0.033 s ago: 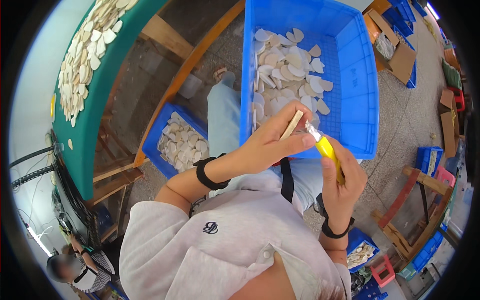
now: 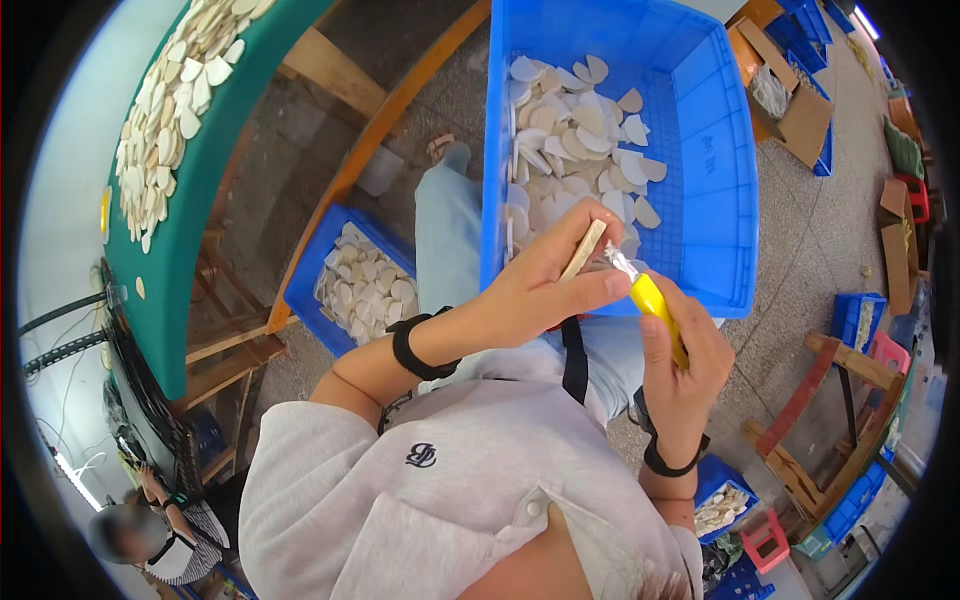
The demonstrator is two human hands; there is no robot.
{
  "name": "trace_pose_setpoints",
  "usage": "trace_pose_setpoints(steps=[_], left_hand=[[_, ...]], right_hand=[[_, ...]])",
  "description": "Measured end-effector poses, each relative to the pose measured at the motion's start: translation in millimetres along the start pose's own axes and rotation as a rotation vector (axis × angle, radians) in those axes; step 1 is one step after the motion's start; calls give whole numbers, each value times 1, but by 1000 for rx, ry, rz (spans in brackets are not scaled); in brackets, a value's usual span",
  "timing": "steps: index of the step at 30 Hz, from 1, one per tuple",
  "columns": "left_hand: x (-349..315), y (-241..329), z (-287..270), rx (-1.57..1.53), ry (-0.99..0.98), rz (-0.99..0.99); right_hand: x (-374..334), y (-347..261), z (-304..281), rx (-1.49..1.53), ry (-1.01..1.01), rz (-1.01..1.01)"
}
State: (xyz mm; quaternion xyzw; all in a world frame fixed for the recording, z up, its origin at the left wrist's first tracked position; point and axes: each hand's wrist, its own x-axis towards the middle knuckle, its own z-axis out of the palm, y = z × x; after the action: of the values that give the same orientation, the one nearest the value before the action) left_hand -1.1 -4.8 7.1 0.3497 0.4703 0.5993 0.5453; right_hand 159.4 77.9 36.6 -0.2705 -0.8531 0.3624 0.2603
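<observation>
**Left hand pinching one pale piece, right hand gripping yellow-handled tool**

Markings: dark monogram is showing on the pale shirt; dark handwriting is running along an inner wall of the big blue bin, too small to make out

Counts: two hands, one piece, one tool, two black wristbands, one per wrist. Loose pieces are overlapping too much to count

Grip: left fingers and thumb are closing on the piece, which is standing on edge to the camera above the big bin's near end. Right fingers are wrapping the yellow handle; its silvery tip is pointing at the piece, just beside it, can't tell if touching

Containers:
- big bin is holding a heap of pale half-round pieces, banked to its left side
- second blue bin, on the floor at left, is holding similar pieces
- third blue bin, lower right, is also holding pale pieces
- green table at left is carrying a long loose pile, with one piece lying apart
</observation>
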Motion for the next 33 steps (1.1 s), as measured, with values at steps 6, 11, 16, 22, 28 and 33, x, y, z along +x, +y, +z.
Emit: trace_pose_setpoints(steps=[6, 11, 16, 22, 28, 33], left_hand=[[-2, -3, -2, 195, 51, 94], [0, -6, -1, 288, 88, 157], [1, -8, 1, 426, 208, 312], [-1, -6, 1, 551, 225, 272], [1, -12, 3, 434, 211, 272], [3, -11, 2, 362, 194, 243]], right_hand=[[1, 3, 5, -98, -15, -92], [1, 0, 4, -133, -28, -93], [1, -1, 3, -190, -26, -97], [0, -4, 3, -305, -19, -105], [0, 0, 11, -331, 80, -50], [-1, 1, 8, -194, 17, -103]])
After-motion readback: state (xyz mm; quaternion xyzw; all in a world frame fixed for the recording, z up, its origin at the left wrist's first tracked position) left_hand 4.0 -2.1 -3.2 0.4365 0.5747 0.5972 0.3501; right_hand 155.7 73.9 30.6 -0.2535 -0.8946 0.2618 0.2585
